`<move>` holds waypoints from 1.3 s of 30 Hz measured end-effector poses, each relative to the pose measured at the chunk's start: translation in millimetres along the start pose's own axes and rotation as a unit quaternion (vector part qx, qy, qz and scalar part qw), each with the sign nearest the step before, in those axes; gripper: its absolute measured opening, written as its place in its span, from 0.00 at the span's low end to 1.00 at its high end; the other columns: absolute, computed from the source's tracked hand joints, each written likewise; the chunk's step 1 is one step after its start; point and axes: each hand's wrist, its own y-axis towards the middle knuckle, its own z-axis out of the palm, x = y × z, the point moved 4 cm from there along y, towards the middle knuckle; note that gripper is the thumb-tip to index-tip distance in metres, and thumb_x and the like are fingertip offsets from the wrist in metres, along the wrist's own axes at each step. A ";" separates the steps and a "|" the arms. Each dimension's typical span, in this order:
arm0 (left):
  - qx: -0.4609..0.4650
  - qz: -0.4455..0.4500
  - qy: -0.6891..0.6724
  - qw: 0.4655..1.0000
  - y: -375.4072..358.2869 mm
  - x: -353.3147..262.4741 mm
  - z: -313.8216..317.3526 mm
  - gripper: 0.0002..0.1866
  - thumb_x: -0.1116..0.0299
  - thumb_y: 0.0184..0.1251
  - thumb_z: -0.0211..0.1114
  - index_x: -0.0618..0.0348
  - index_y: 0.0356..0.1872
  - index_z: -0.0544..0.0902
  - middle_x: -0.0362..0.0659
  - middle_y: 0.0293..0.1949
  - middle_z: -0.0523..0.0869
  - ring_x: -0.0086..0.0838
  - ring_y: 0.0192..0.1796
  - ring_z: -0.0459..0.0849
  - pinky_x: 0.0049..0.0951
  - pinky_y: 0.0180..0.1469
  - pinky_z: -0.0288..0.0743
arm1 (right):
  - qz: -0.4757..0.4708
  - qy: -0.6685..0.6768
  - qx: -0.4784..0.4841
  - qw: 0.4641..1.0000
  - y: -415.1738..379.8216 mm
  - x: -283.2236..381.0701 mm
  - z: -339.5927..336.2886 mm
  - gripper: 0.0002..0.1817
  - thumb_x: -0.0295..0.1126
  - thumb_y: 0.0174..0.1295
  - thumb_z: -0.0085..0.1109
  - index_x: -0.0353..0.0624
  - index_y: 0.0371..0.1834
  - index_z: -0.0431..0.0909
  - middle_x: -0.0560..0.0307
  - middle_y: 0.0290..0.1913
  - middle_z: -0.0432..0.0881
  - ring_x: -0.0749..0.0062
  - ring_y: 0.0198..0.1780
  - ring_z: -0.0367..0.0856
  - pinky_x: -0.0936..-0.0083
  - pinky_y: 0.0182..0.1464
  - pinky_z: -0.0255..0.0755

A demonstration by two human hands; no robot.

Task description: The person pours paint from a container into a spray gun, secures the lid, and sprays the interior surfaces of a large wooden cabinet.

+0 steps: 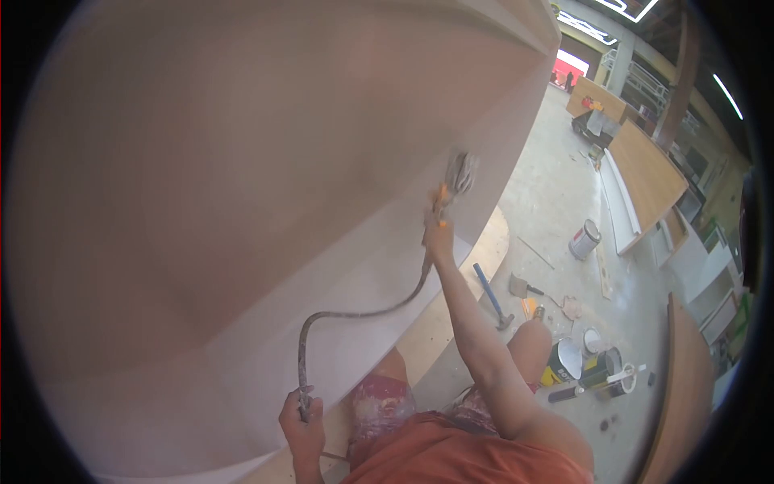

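Note:
My right hand (438, 239) is wrapped round the handle of a spray gun (459, 176) with orange parts and a pale, stained head, blurred by motion. The gun is held close to a large pale panel structure (266, 185) that fills the left and middle of the view. From its handle a dirty grey hose (355, 315) curves down to the lower left. My left hand (304, 415) is closed on the hose near its lower bend, in front of the panel's bottom edge.
A blue-handled hammer (490, 294) and a scraper (522, 286) lie on the concrete floor. Several paint cans, among them a yellow-labelled can (563, 361), stand by my right leg. Further off is another can (585, 239). Wooden panels (645, 177) lean along the right.

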 end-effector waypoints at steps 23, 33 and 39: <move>0.014 0.007 0.019 1.000 -8.0 -12.8 5.2 0.15 0.73 0.59 0.70 0.62 0.49 0.84 0.39 0.27 0.75 0.23 0.27 0.71 0.26 0.33 0.68 | 0.201 0.026 0.096 0.975 -1.0 3.2 5.7 0.16 0.42 0.69 0.59 0.41 0.30 0.73 0.66 0.19 0.69 0.80 0.15 0.66 0.73 0.17 0.60; 0.107 0.037 0.024 0.993 -0.4 -46.5 47.8 0.19 0.70 0.60 0.71 0.59 0.53 0.84 0.42 0.32 0.80 0.28 0.30 0.77 0.28 0.36 0.74 | -0.123 0.164 -0.041 0.978 78.8 184.3 6.8 0.13 0.37 0.74 0.57 0.39 0.35 0.73 0.67 0.23 0.69 0.83 0.24 0.65 0.79 0.27 0.59; 0.090 0.059 0.034 0.994 -0.1 -52.3 48.2 0.18 0.72 0.59 0.69 0.61 0.53 0.84 0.39 0.28 0.76 0.24 0.29 0.72 0.27 0.35 0.69 | -0.191 0.212 -0.077 0.955 88.0 172.5 17.4 0.11 0.34 0.72 0.59 0.39 0.35 0.73 0.68 0.24 0.68 0.83 0.25 0.65 0.79 0.29 0.62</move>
